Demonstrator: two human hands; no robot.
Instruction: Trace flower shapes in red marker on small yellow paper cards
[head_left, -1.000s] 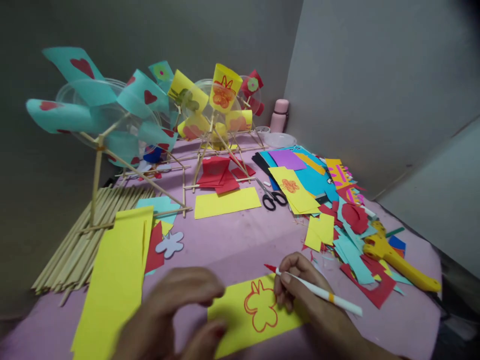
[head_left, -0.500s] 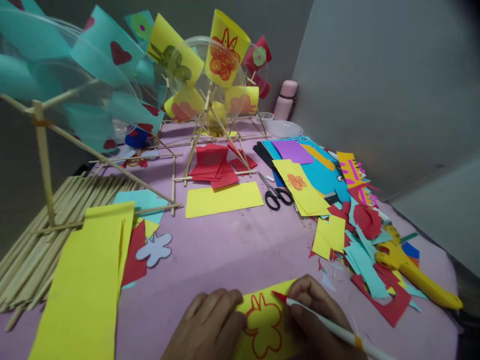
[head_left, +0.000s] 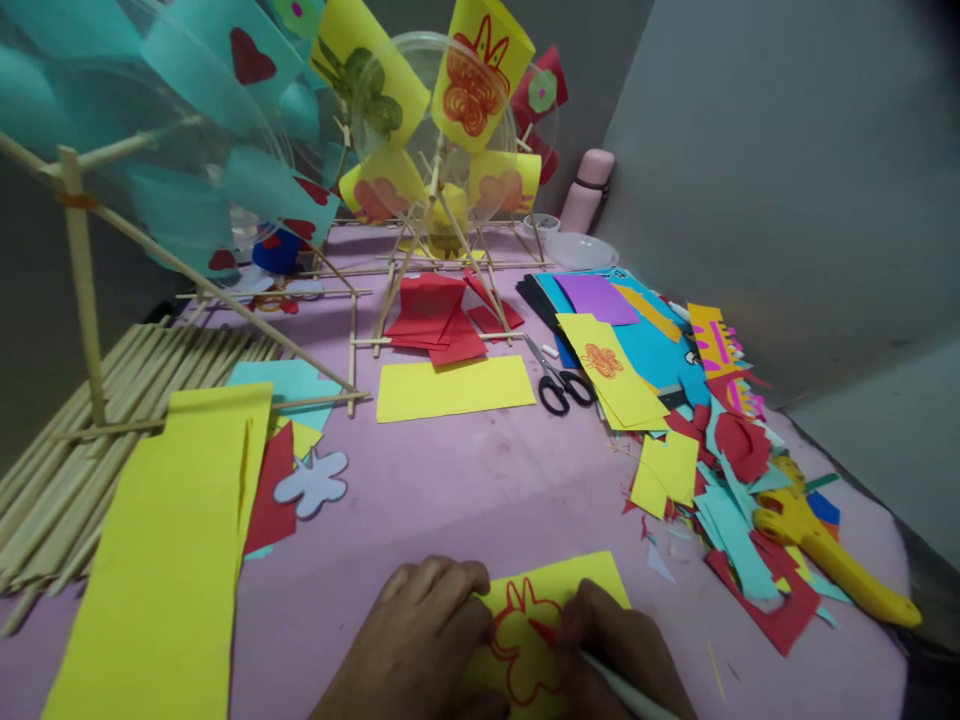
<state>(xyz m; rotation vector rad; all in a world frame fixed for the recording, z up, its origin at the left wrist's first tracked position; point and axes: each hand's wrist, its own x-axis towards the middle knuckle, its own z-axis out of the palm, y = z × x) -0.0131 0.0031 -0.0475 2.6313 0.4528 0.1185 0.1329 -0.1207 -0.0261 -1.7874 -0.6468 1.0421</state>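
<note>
A yellow sheet of paper (head_left: 600,572) lies at the near edge of the table, with a red butterfly outline (head_left: 517,625) drawn on it. My left hand (head_left: 427,630) rests on the sheet's left side, fingers curled together over its edge and holding it down. In my right hand (head_left: 611,640) is a white-barrelled red felt-tip pen (head_left: 626,690), gripped close to its tip. The red tip touches or nearly touches the inside of the outline's upper right wing. My right fingers hide part of that wing.
Yellow paper strips (head_left: 157,540) and bamboo sticks (head_left: 112,430) lie left, near a butterfly cutout (head_left: 313,483). Stick-framed paper wheels (head_left: 442,190) stand behind. Black-handled scissors (head_left: 559,385), paper scraps (head_left: 739,530) and a yellow glue gun (head_left: 832,545) lie right.
My right hand has brought the pen tip left and down, from beside the antennae into the upper right wing. The view has shifted slightly. My left hand stays on the paper.
</note>
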